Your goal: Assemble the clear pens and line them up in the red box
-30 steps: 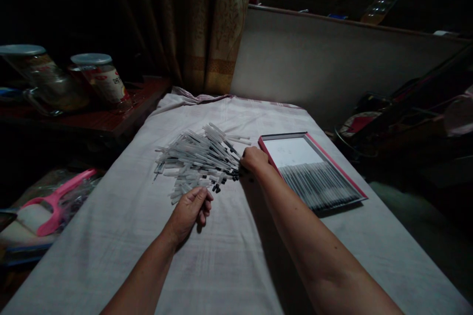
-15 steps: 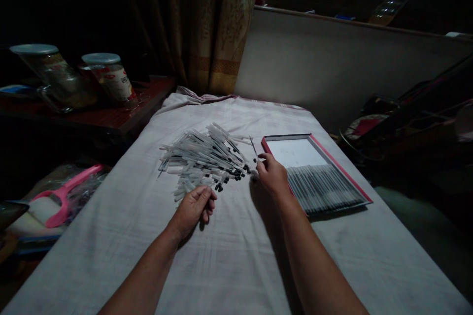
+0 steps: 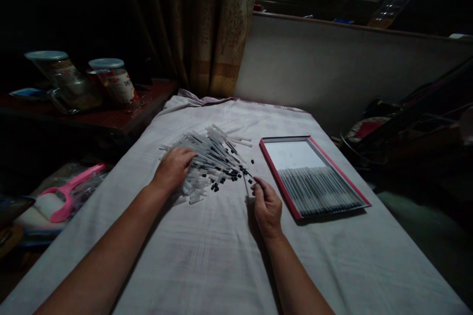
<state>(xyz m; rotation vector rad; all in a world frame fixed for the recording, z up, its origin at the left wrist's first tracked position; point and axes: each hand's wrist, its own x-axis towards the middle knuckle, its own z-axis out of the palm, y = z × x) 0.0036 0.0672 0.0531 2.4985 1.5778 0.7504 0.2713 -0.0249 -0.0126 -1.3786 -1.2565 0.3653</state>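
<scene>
A heap of clear pen barrels (image 3: pixel 207 150), some with dark refills inside, lies on the cloth-covered surface. My left hand (image 3: pixel 173 170) rests at the heap's left side, fingers stretched over the barrels; its thumb is hidden. Small black pen caps (image 3: pixel 234 175) are scattered along the near right edge of the heap. Between the thumb and fingertips of my right hand (image 3: pixel 266 204) is a thin dark stick like a pen refill (image 3: pixel 250 175), pointing toward the caps. Right of that hand, a red-edged box (image 3: pixel 283 191) holds a row of pens (image 3: pixel 320 188) side by side.
A pale checked cloth (image 3: pixel 218 256) covers the surface. On the left, a dark red table (image 3: pixel 111 118) bears a lidded jar (image 3: pixel 116 81) and a glass jug (image 3: pixel 74 91). Below it lies a pink plastic item (image 3: pixel 66 197). A curtain (image 3: pixel 221 34) hangs at the back.
My left hand has moved up and left from the cloth onto the heap of barrels. My right hand has come down toward me, still pinching the thin stick, now tilted leftward.
</scene>
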